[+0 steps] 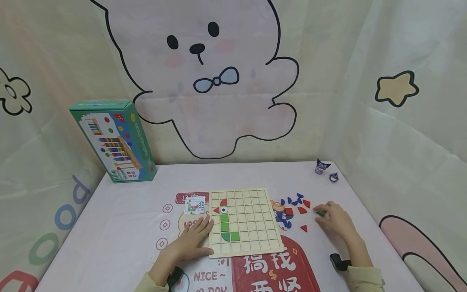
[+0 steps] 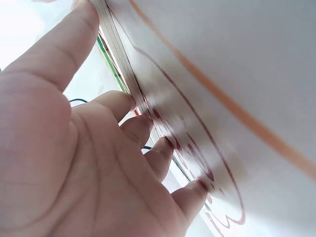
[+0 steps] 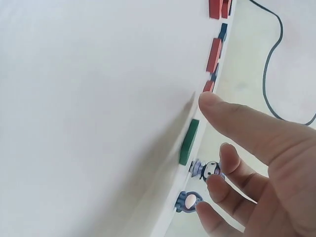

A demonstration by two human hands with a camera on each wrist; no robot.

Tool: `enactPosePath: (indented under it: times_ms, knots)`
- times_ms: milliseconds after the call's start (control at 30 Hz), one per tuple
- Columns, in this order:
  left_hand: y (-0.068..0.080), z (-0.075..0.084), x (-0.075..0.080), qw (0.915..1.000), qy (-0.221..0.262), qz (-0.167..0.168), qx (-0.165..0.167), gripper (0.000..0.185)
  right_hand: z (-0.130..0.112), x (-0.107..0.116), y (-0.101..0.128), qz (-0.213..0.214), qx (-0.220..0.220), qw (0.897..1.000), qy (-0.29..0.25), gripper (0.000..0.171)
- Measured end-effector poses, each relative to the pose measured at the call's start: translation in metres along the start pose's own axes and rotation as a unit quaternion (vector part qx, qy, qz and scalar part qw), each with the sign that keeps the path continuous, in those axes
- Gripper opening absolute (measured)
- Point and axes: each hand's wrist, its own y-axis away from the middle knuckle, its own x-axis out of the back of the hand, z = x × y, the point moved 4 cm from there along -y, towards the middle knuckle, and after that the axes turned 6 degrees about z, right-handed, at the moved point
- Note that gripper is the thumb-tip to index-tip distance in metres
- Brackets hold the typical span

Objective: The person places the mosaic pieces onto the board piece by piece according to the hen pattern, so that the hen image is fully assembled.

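Observation:
A cream grid board (image 1: 255,219) lies flat on the table. On its left columns sit a red curved piece (image 1: 223,202), a red triangle (image 1: 217,210), a white eye piece (image 1: 224,209) and several green pieces (image 1: 224,227). My left hand (image 1: 191,241) rests along the board's left edge, fingers extended and fingertips at its side, as the left wrist view also shows. To the right, my right hand (image 1: 335,223) hovers by a loose green block (image 3: 189,142). Thumb and fingers are spread around this block, and a gap shows between them and it in the right wrist view.
Loose red pieces (image 1: 302,210) and blue pieces (image 1: 300,196) lie between the board and my right hand. A small pattern card (image 1: 195,205) is beside the board's upper left. Two small figurines (image 1: 321,166) stand at the back right, a green toy box (image 1: 144,142) at the back left.

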Motion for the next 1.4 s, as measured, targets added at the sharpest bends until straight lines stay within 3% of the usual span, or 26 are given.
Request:
enactPosePath:
  times_ms: [767, 1400]
  knots:
    - [0.000, 0.000, -0.003, 0.9999, 0.014, 0.005, 0.003, 0.089, 0.024, 0.005, -0.007, -0.037, -0.009, 0.999, 0.007, 0.022]
    - [0.000, 0.001, 0.000, 1.0000, -0.002, 0.007, 0.006, 0.089, 0.012, 0.003, -0.003, -0.003, -0.012, 1.000, 0.022, 0.031]
